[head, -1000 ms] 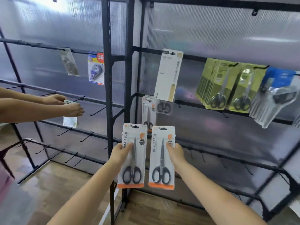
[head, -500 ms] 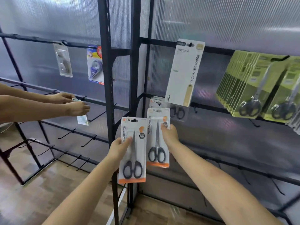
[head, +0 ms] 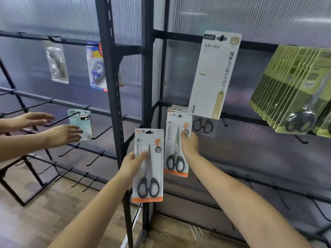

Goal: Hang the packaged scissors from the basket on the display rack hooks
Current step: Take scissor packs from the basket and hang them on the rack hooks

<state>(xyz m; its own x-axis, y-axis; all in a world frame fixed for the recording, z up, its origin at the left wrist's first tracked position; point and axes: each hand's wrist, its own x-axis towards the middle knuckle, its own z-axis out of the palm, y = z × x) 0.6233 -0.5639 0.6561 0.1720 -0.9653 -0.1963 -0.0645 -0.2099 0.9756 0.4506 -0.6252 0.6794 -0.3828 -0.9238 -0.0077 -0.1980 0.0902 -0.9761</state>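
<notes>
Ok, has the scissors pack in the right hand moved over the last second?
Yes. The right hand carried its scissors pack up toward the rack, onto the matching packs hanging below the tall white card.

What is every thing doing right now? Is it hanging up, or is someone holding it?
Left hand: grips one orange-and-white scissors pack, not hung.
Right hand: holds another orange-and-white scissors pack up at its hook.
Tall white card package: hanging, tilted.
Yellow-green scissors packs: hanging in a row.
Panda packet: hanging on a hook, another person's hands beside it.
</notes>
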